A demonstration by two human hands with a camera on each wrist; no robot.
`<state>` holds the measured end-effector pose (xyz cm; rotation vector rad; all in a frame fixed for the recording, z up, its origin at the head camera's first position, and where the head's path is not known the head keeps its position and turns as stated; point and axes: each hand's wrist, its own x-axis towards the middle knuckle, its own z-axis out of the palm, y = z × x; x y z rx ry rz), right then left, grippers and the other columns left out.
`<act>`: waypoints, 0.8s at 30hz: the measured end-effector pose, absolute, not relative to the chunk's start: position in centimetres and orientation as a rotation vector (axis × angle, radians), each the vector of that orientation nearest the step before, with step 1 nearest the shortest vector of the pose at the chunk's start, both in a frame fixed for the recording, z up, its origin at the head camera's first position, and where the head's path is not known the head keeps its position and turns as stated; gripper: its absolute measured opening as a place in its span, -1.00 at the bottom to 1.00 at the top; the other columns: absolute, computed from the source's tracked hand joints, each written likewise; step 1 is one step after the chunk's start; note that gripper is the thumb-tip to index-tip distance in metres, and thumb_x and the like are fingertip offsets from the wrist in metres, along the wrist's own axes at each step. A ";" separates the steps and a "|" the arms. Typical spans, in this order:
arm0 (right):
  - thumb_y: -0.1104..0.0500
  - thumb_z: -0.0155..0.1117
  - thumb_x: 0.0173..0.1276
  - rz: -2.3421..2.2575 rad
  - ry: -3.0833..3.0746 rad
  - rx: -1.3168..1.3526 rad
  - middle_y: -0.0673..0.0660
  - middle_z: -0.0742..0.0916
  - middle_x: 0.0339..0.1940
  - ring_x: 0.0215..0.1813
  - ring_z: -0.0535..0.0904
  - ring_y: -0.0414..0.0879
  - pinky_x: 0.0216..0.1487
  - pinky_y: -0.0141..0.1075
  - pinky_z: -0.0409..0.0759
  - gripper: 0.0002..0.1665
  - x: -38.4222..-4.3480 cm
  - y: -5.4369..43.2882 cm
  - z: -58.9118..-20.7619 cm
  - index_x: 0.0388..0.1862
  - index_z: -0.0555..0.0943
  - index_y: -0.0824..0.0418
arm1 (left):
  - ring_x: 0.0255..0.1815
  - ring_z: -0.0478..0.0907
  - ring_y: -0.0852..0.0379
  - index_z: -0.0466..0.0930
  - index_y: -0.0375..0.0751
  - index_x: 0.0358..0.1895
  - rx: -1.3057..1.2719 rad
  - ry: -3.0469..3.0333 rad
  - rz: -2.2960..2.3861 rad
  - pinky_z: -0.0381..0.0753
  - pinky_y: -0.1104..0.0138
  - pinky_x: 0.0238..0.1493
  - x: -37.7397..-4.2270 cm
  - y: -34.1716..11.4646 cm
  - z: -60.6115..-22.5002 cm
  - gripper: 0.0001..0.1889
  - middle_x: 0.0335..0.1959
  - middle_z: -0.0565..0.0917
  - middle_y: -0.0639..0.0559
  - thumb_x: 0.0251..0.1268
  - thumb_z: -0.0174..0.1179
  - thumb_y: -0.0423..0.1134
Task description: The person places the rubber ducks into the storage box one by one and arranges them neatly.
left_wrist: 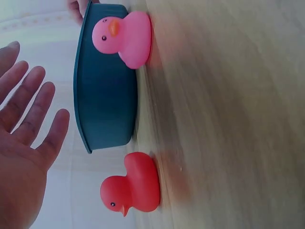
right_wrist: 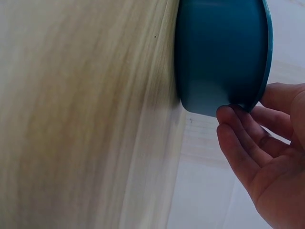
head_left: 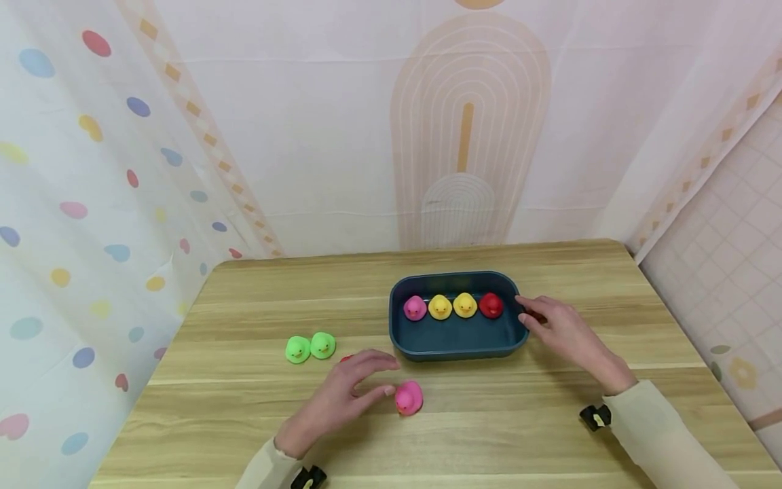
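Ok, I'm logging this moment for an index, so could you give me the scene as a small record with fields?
Box: on table
Inside, left to right: pink duck, two yellow ducks, red duck
Outside: two green ducks, second pink duck, second red duck
Left hand: holds nothing, near second pink duck
Right hand: holds box's right end

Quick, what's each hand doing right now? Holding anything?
Left hand: open, holding nothing, beside a pink duck.
Right hand: holding the blue tub by its end.
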<state>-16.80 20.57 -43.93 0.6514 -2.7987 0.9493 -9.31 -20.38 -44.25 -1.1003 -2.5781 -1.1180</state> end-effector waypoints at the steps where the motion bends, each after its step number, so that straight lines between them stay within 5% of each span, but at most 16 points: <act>1: 0.22 0.29 0.54 0.951 -2.800 0.651 0.16 0.74 -0.12 -0.27 0.53 -0.09 -0.31 -0.31 0.53 -0.53 -16.8 20.6 -43.9 0.33 0.59 0.42 | 0.22 0.62 0.05 0.70 -0.17 0.16 -1.112 -2.585 -1.119 0.63 0.13 0.24 -9.3 -20.4 -44.3 -0.68 0.14 0.71 0.08 0.39 0.38 -0.25; 10: 0.24 0.29 0.54 0.943 -2.804 0.663 0.10 0.72 -0.18 -0.30 0.50 -0.13 -0.35 -0.33 0.50 -0.54 -16.9 20.8 -43.9 0.33 0.58 0.42 | 0.30 0.55 0.14 0.64 -0.07 0.31 -1.115 -2.859 -1.274 0.57 0.12 0.33 -9.1 -20.0 -44.3 -0.60 0.26 0.65 0.22 0.47 0.32 -0.15; 24: 0.21 0.30 0.53 0.926 -2.802 0.675 0.10 0.73 -0.18 -0.27 0.52 -0.11 -0.30 -0.31 0.54 -0.53 -17.0 20.8 -44.0 0.32 0.60 0.42 | 0.29 0.55 0.13 0.66 -0.08 0.29 -1.209 -2.954 -1.236 0.57 0.22 0.32 -10.2 -19.8 -45.6 -0.63 0.27 0.64 0.11 0.51 0.27 -0.14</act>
